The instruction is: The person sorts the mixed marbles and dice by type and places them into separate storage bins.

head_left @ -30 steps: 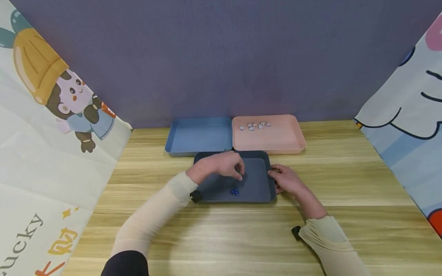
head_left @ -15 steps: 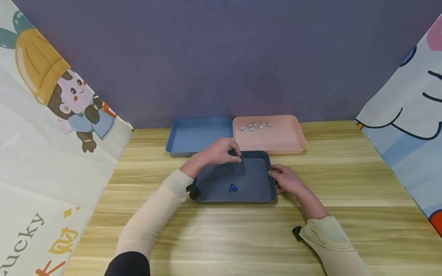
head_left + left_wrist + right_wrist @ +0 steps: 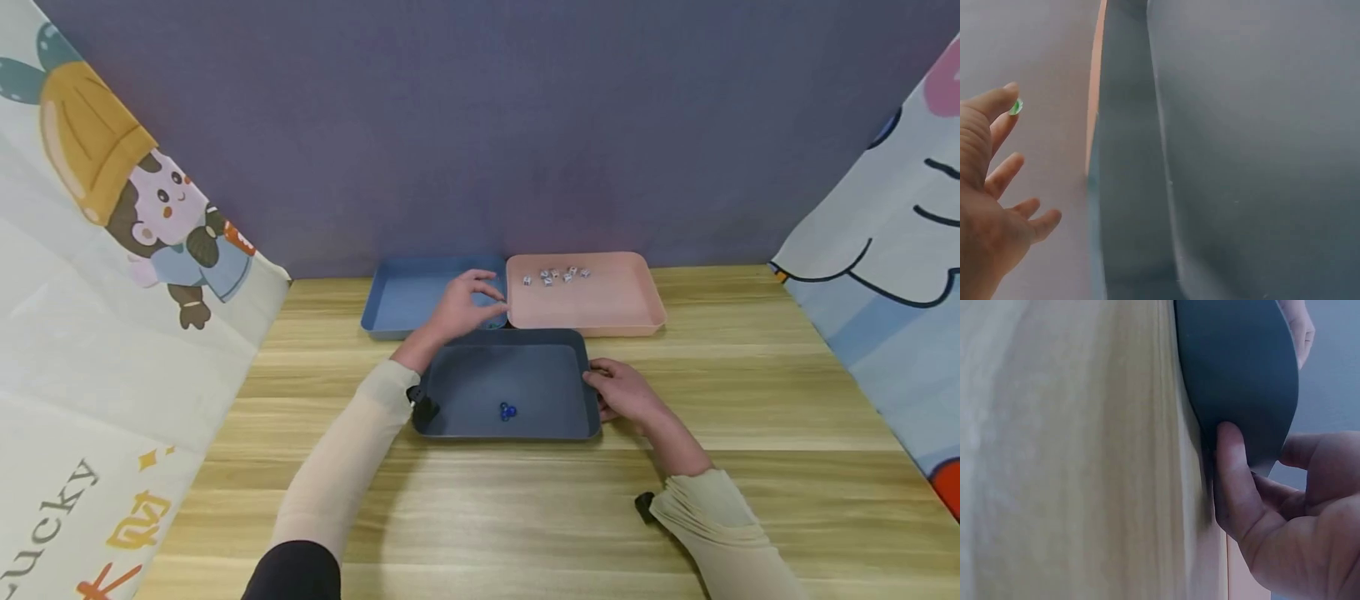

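My left hand (image 3: 459, 308) is over the front right corner of the blue tray (image 3: 405, 300). Between its thumb and forefinger it pinches a small clear and green glass marble (image 3: 1016, 107); the other fingers are spread. A bit of green shows in that tray's corner, partly behind the hand. With my right hand (image 3: 622, 390) I grip the right end of the dark grey tray (image 3: 540, 379), fingers and thumb at its wall (image 3: 1241, 369). Several blue marbles (image 3: 507, 412) lie grouped near the front of the dark grey tray.
A pink tray (image 3: 600, 308) stands at the back, right of the blue one, with several white dice (image 3: 567, 277) in it. All three trays are on a wooden table (image 3: 480, 508). A purple-grey panel (image 3: 480, 125) rises behind them.
My left hand has moved from over the dark grey tray up and away, to the blue tray's corner. The blue marbles shifted slightly at first. My right hand has stayed on the tray's edge.
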Demonstrator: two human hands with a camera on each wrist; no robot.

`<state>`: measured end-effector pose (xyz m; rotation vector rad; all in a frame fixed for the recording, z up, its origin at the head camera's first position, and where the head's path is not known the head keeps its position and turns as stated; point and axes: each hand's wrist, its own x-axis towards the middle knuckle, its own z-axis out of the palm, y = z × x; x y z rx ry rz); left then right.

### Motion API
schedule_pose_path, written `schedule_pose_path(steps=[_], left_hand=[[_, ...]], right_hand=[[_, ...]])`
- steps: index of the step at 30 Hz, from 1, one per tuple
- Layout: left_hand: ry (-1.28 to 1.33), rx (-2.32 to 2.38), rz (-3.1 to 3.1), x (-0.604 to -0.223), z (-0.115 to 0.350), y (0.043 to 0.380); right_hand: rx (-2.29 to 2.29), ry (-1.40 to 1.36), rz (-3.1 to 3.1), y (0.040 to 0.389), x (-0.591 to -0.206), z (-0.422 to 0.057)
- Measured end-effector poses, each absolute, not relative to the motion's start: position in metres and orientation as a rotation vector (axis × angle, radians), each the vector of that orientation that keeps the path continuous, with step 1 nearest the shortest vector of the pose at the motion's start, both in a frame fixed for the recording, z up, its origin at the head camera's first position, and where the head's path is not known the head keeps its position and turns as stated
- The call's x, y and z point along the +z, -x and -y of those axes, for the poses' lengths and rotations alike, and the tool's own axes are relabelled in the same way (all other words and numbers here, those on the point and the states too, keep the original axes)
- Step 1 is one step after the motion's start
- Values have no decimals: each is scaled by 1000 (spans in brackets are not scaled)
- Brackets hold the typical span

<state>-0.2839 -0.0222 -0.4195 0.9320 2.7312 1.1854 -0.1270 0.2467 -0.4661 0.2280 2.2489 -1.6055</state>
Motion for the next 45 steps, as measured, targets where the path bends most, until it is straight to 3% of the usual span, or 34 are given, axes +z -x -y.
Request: schedule_pose_path(steps=[28,45], left_hand=[[-415,1436,-2806,-445,14,328],[-431,1459,-2754,-458,10,332]], right_hand=[[-1648,-260,-2223,126,-466,-246],[-1663,-254,-2187,125,-465,-246]])
